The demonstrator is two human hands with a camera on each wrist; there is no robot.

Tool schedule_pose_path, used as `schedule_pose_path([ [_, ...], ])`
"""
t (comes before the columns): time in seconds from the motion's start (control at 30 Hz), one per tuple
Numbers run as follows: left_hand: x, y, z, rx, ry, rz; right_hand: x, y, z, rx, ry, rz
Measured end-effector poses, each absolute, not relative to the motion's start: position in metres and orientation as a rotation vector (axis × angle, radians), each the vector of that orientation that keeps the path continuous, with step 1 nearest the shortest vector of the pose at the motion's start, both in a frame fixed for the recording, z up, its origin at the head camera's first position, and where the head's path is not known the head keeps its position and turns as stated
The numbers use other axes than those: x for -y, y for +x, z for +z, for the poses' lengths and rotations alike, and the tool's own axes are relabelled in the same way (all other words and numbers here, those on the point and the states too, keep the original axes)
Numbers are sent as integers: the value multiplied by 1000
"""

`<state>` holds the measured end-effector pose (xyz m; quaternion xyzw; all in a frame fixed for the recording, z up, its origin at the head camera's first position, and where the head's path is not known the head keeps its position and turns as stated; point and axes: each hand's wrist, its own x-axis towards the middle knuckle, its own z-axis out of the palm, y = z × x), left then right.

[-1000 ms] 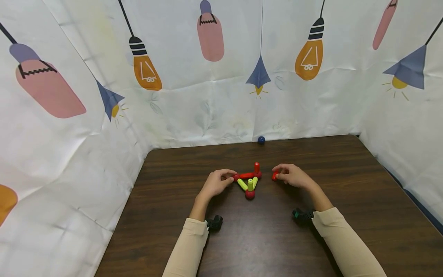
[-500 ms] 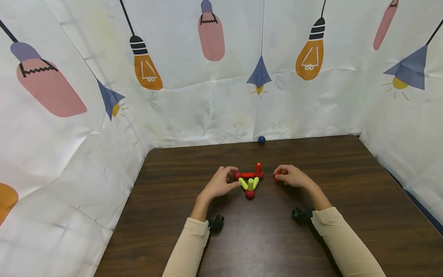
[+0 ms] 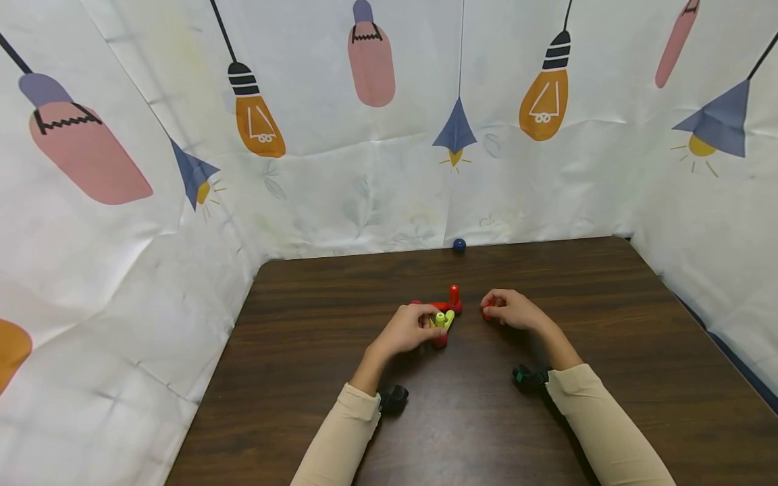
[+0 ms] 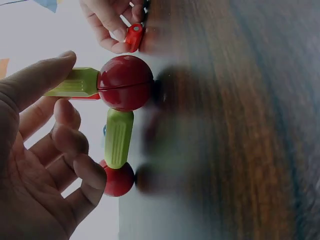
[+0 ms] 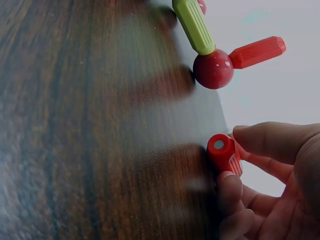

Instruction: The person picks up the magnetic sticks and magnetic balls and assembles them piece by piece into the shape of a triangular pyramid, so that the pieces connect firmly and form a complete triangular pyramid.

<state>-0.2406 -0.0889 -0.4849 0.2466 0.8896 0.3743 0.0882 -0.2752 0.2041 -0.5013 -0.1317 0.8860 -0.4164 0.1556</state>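
A triangular frame of magnetic building sticks and balls stands on the table. My left hand (image 3: 408, 329) is at its front corner, thumb and index finger pinching the upright yellow-green stick (image 4: 80, 82) above a dark red ball (image 4: 125, 82). A second yellow-green stick (image 4: 119, 139) runs from that ball to another red ball (image 4: 119, 180). At the frame's back right corner a red stick (image 3: 454, 294) stands upright. To the right of the frame, my right hand (image 3: 515, 310) holds a loose red stick (image 5: 224, 154) low at the tabletop, its silvery end showing.
Near the far edge of the brown wooden table (image 3: 340, 277) sits a dark blue ball (image 3: 459, 246). White cloth (image 3: 377, 182) printed with lamps hangs behind and at both sides. Each wrist wears a small black camera (image 3: 394, 399).
My left hand has left the back left red ball and moved right and nearer, onto the front upright yellow-green stick. My right hand keeps the red stick, now turned more end-on.
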Motion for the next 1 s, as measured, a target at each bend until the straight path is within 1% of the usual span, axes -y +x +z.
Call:
schedule_pose_path([
  [0.23,98,-242,-481,-2640,739,1104,-204,-275,-501,-2548,-383,-1203],
  [0.6,123,-249,-478,-2624,717,1109,-206,-274,-505,-2562,-311,-1303],
  [0.83,125,-250,-480,-2626,696,1163,-206,-276,-506,-2503,-300,-1391],
  [1.0,125,-249,-481,-2678,619,1168,-206,-278,-505,-2504,-329,-1412],
])
